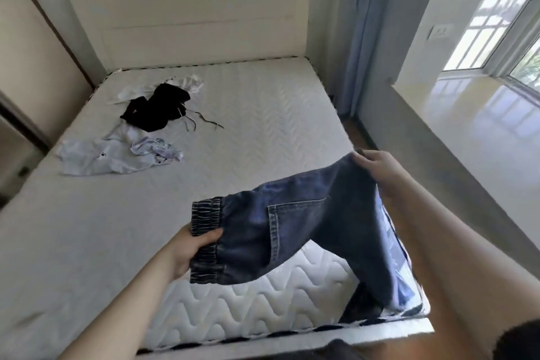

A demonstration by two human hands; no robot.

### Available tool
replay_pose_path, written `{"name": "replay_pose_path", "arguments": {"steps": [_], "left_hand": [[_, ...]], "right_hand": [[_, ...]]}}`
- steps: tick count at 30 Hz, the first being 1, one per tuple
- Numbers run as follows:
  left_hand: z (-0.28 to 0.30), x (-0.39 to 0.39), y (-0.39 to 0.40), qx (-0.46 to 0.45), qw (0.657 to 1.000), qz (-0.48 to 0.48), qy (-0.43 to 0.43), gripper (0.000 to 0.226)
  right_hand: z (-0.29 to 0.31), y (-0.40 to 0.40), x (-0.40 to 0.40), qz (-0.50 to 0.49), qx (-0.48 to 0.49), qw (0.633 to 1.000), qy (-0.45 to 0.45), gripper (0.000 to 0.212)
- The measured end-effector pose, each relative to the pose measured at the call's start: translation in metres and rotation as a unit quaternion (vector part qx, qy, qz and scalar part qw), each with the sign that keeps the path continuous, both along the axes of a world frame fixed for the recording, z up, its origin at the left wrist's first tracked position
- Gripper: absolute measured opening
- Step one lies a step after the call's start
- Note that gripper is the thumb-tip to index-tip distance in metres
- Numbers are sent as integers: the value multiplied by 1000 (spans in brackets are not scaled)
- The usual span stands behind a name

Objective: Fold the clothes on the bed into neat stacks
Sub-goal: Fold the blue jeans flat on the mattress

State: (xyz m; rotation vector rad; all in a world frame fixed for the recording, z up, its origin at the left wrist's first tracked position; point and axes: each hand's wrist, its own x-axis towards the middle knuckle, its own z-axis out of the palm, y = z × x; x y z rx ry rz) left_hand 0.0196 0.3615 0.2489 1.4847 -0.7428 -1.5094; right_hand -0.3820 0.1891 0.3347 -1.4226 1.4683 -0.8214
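I hold a pair of blue jeans (292,228) up over the near right part of the bare quilted mattress (248,126). My left hand (195,248) grips the elastic waistband at its left end. My right hand (377,169) pinches the upper edge of the jeans at the right; the legs hang down toward the bed's right corner. Far left on the mattress lie a black garment (157,109) with loose cords, a crumpled white piece (190,83) behind it, and a pale light-blue garment (117,155) in front of it.
A cream headboard (190,20) stands at the far end. A wardrobe (26,67) lines the left side. Right of the bed run a narrow floor strip, a blue curtain (368,32) and a wide window ledge (467,131). Something dark lies at the bed's near right corner (362,307).
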Motion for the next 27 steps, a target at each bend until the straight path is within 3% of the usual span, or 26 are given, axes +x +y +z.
{"name": "replay_pose_path", "arguments": {"steps": [7, 14, 23, 27], "left_hand": [[-72, 25, 78, 110, 986, 127, -3, 44], [-105, 94, 145, 153, 956, 250, 30, 45], [-162, 258, 187, 199, 940, 274, 28, 47], [-199, 338, 193, 225, 937, 267, 13, 54]], "right_hand": [[-113, -14, 83, 120, 86, 988, 38, 29], [-168, -1, 199, 229, 143, 959, 88, 35], [-221, 25, 392, 239, 175, 941, 163, 32], [-261, 30, 479, 251, 180, 933, 184, 13]]}}
